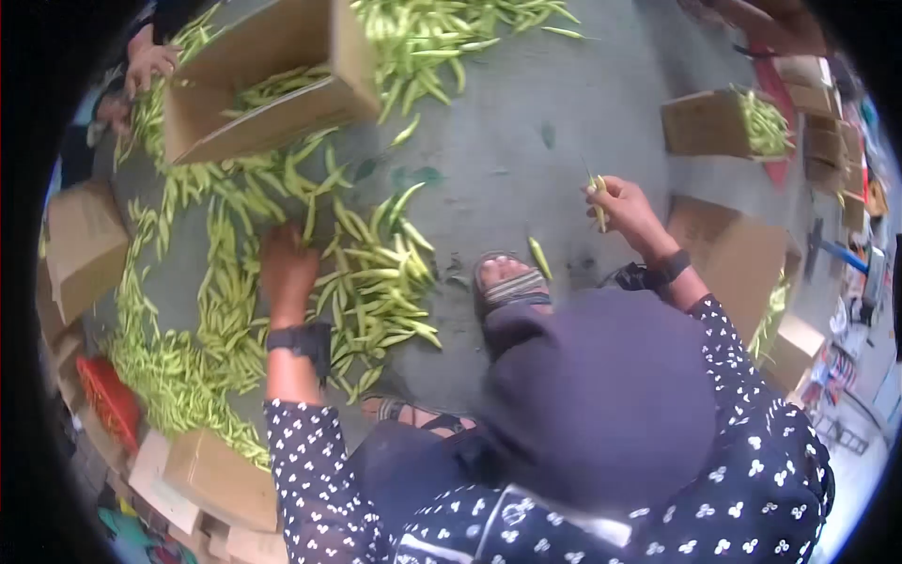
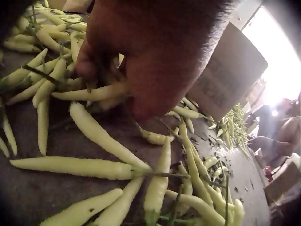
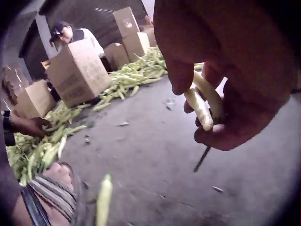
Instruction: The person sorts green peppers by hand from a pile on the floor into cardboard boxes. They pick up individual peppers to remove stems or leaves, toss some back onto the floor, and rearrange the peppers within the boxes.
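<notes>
In the head view my left hand [image 1: 288, 268] reaches down into a spread of pale green chili peppers [image 1: 381, 291] on the floor. The left wrist view shows its fingers curled down around a chili pepper [image 2: 96, 93], whose other end is hidden in the hand. My right hand [image 1: 622, 211] is raised above the bare floor to the right, pinching chili peppers [image 3: 200, 106] between thumb and fingers; two show in the right wrist view, with a thin stem poking out below. A single pepper [image 1: 539, 257] lies on the floor near my sandaled foot [image 1: 507, 277].
An open cardboard box [image 1: 272, 85] with some peppers inside lies tipped among the heap. Another person's hand [image 1: 150, 64] is at the far left. A box of peppers [image 1: 714, 127] stands at right, and a larger carton [image 1: 728, 258] sits beside my right arm.
</notes>
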`<move>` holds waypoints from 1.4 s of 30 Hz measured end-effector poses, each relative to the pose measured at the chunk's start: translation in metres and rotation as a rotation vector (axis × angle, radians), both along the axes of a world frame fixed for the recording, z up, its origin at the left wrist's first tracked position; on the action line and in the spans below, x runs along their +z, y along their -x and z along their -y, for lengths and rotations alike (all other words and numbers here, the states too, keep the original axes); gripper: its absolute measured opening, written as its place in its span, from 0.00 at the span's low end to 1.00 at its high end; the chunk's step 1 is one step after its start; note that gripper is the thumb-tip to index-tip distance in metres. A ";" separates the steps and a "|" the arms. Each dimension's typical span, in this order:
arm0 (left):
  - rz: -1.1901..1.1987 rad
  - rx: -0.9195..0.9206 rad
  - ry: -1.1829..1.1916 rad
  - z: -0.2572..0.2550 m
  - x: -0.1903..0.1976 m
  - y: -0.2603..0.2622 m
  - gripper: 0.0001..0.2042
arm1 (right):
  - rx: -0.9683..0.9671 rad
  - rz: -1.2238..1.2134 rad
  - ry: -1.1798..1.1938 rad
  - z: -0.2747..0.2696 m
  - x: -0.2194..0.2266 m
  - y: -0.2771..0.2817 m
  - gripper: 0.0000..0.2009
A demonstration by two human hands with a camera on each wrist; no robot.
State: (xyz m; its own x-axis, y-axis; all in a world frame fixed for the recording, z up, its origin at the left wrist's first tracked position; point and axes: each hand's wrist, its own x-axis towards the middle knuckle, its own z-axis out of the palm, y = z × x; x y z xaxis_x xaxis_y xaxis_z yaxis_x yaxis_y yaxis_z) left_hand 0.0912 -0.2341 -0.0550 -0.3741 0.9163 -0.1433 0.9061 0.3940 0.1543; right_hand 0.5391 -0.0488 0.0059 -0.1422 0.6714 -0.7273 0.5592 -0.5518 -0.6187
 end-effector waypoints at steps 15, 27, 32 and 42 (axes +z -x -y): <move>0.227 0.082 -0.101 -0.006 0.037 0.013 0.19 | 0.445 0.469 -0.231 0.036 -0.014 -0.087 0.22; 0.341 0.305 -0.368 -0.036 0.109 0.017 0.23 | 0.551 0.528 -0.179 0.048 -0.062 -0.117 0.11; 0.652 0.238 -0.780 -0.074 0.177 0.023 0.17 | 0.579 0.478 -0.265 0.042 -0.077 -0.129 0.10; 0.285 0.014 -0.571 -0.164 0.235 0.022 0.31 | 0.309 0.157 -0.229 -0.003 -0.122 -0.155 0.09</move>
